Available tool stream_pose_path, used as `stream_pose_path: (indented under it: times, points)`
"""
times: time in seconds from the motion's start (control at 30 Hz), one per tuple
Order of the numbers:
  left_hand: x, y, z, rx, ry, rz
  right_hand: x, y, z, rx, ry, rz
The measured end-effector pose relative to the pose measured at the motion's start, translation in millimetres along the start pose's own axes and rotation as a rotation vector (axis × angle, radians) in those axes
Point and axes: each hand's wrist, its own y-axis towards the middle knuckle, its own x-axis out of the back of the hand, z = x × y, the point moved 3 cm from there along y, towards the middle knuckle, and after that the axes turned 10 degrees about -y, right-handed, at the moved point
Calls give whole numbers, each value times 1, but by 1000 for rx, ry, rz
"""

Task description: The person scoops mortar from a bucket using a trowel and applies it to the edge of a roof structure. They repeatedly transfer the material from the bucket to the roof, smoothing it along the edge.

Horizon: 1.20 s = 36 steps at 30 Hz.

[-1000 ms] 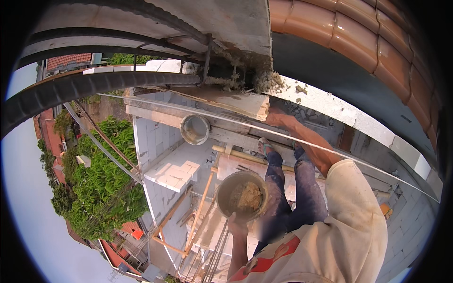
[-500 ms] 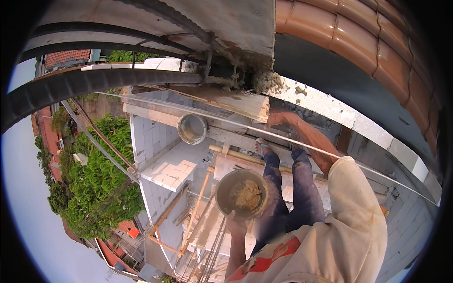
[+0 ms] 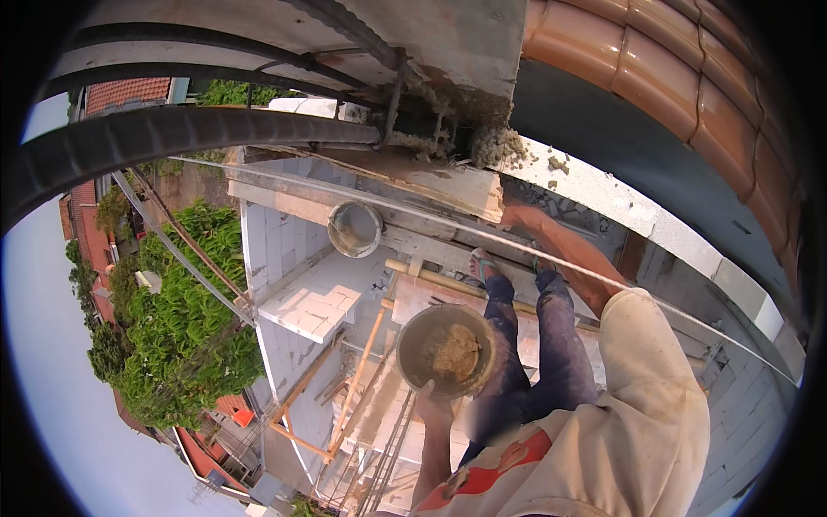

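Observation:
A round bucket point(image 3: 412, 338) hangs low in front of my body, a lump of wet mortar point(image 3: 457, 349) inside it. My left hand point(image 3: 433, 407) grips its near rim. On the far side, my right arm stretches out below a taut white string point(image 3: 568, 274). My right hand point(image 3: 510, 213) is at the broken end of a wooden formwork board point(image 3: 448, 191), which hides its fingers. Above that board, rough mortar point(image 3: 498, 148) clings round the foot of a concrete column with steel bars.
Thick ribbed rebar point(image 3: 198, 133) juts across the upper left. A second bucket point(image 3: 355, 229) stands on a plank below. Glazed roof tiles point(image 3: 655, 77) overhang the upper right, beside a white block wall top point(image 3: 620, 194). Bamboo scaffolding point(image 3: 362, 379) and a long drop lie beneath.
The whole view has shifted slightly, moving the column and tiles a little rightward. Both hands keep about the same places, and the bucket remains in my left hand.

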Motion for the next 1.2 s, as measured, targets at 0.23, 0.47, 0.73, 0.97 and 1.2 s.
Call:
stream_pose_path:
  times: [0.23,0.47,0.73,0.97,1.2]
  points:
    - [-2,2,2,8,-7,-20,-2,5,-11,43,-100,-68]
    - [-5,5,5,14,19,-29,-10,1,-21,69,-81,-26]
    - [5,14,9,-19,8,-17,-30,28,-13,70,-208,-259]
    - [-1,7,5,-24,25,-41,-48,-17,-28,167,-14,-297]
    - [-18,4,5,31,38,-44,-96,-237,-4,28,471,-408]
